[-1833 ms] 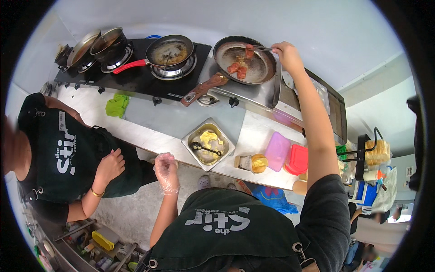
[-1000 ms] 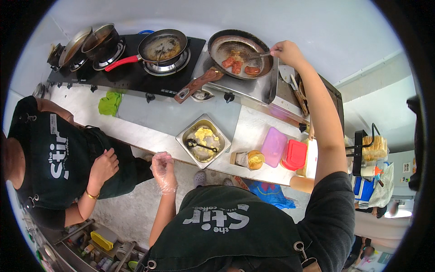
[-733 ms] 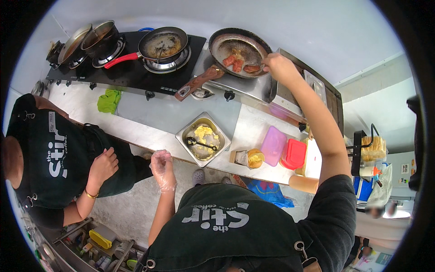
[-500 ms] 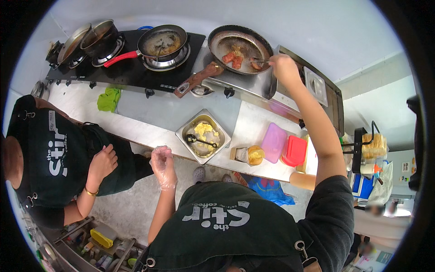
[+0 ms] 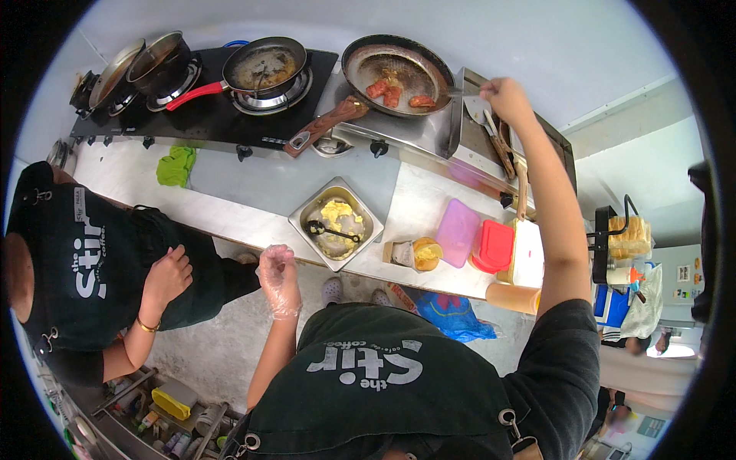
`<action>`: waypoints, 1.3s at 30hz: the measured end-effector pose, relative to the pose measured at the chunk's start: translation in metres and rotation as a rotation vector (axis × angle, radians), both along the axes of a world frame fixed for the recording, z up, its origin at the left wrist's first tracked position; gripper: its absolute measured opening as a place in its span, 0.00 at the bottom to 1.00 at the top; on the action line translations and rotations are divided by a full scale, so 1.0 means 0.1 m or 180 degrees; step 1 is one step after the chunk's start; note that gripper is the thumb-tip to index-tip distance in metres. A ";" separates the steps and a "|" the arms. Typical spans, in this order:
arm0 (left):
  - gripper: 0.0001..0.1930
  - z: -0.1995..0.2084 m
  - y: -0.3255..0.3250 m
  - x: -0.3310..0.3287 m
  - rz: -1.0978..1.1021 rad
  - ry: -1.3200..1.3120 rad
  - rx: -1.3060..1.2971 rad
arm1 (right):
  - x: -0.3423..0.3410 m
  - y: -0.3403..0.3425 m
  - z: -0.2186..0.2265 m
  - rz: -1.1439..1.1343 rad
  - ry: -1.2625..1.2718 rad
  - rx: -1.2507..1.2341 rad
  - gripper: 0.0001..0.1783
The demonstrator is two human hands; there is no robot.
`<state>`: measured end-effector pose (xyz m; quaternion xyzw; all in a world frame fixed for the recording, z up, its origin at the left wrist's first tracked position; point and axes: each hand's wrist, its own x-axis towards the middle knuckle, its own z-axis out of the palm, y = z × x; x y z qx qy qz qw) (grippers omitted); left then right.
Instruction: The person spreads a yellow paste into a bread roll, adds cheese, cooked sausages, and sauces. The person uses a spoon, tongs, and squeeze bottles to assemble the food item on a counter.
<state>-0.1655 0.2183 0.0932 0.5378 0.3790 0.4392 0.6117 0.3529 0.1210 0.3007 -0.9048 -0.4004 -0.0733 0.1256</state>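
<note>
My right hand [image 5: 507, 101] reaches to the far right and is closed round a thin metal utensil [image 5: 458, 91]. The utensil's end is over the right rim of a frying pan [image 5: 368, 63] with a brown wooden handle; its exact kind is hard to make out. Several reddish-brown pieces of meat [image 5: 392, 96] lie in that pan. My left hand [image 5: 277, 284], in a clear plastic glove, is raised before the counter's front edge, fingers curled together with nothing seen in them. Near it stands a square steel pan [image 5: 298, 220] holding yellow egg-like food and a black spoon [image 5: 337, 232].
A red-handled frying pan [image 5: 247, 75] and dark pots [image 5: 159, 70] sit on the black stove. Along the counter are a green cloth [image 5: 176, 166], a bun in a paper wrapper [image 5: 427, 255], a purple lid [image 5: 460, 232] and a red-lidded box [image 5: 494, 244]. A co-worker [image 5: 107, 268] stands at left.
My right hand has moved right and slightly up, drawing the utensil toward the pan's rim. Meat pieces have shifted within the pan. Spatulas on the right show now. My left hand stays nearly still.
</note>
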 end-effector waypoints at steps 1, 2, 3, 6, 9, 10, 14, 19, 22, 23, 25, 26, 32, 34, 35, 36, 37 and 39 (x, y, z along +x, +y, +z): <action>0.08 -0.01 0.00 -0.01 -0.0009 -0.0004 0.0013 | 0.03 0.10 0.11 0.0294 -0.0062 -0.0112 0.12; 0.08 -0.04 0.02 -0.01 -0.0018 -0.0017 0.0029 | 0.05 0.22 0.24 0.0588 -0.0135 -0.0222 0.12; 0.08 -0.05 0.02 -0.01 -0.0022 -0.0029 0.0047 | 0.07 0.35 0.32 0.0886 -0.0207 -0.0330 0.12; 0.07 -0.04 0.01 0.02 0.0037 0.0040 0.0076 | 0.31 0.70 0.40 0.1248 0.0030 -0.0666 0.13; 0.07 -0.02 -0.01 -0.02 0.0134 0.0035 -0.0017 | 0.45 1.10 0.38 0.1520 0.0106 -0.1319 0.12; 0.07 0.00 -0.01 -0.04 0.0165 0.0062 -0.0011 | 0.49 1.24 0.34 0.1444 0.0127 -0.1564 0.12; 0.07 0.04 0.02 -0.16 0.0250 0.0099 0.0087 | 0.43 1.72 0.24 0.1297 0.0156 -0.2407 0.13; 0.07 -0.08 0.02 -0.25 0.0416 0.0011 -0.0109 | 0.35 2.01 0.11 0.1555 0.0036 -0.3263 0.11; 0.08 -0.04 0.00 -0.26 0.0434 0.0006 -0.0077 | 0.23 2.01 0.06 0.1555 -0.0058 -0.3330 0.11; 0.09 -0.01 -0.01 -0.24 0.0435 0.0019 -0.0049 | 0.19 1.98 0.11 0.1448 -0.0082 -0.3288 0.10; 0.09 -0.03 -0.04 -0.19 0.0445 -0.0019 -0.0032 | 0.21 1.86 0.27 0.1390 -0.0035 -0.2999 0.10; 0.09 -0.01 -0.04 -0.17 0.0436 -0.0029 -0.0019 | 0.29 1.74 0.38 0.1451 0.0043 -0.2748 0.10; 0.09 0.13 -0.07 -0.04 -0.0094 -0.0026 -0.0066 | 0.17 0.54 0.71 0.1449 0.0961 -0.0578 0.12; 0.11 0.28 -0.13 0.15 -0.0285 -0.0211 0.0236 | -0.16 -0.05 0.73 0.1115 0.1041 0.0009 0.14; 0.13 0.33 -0.13 0.22 -0.0636 -0.0119 0.0329 | -0.36 -0.38 0.64 0.0988 0.1047 0.0311 0.16; 0.13 0.40 -0.18 0.33 -0.0660 -0.0286 0.0388 | -0.61 -0.65 0.49 0.0810 0.1174 0.0558 0.16; 0.14 0.45 -0.21 0.42 -0.0877 -0.0236 0.0382 | -0.87 -0.96 0.40 0.0588 0.1245 0.0790 0.17; 0.15 0.42 -0.29 0.59 -0.1240 -0.0155 0.0427 | -1.17 -1.52 0.17 0.0083 0.1401 0.0959 0.19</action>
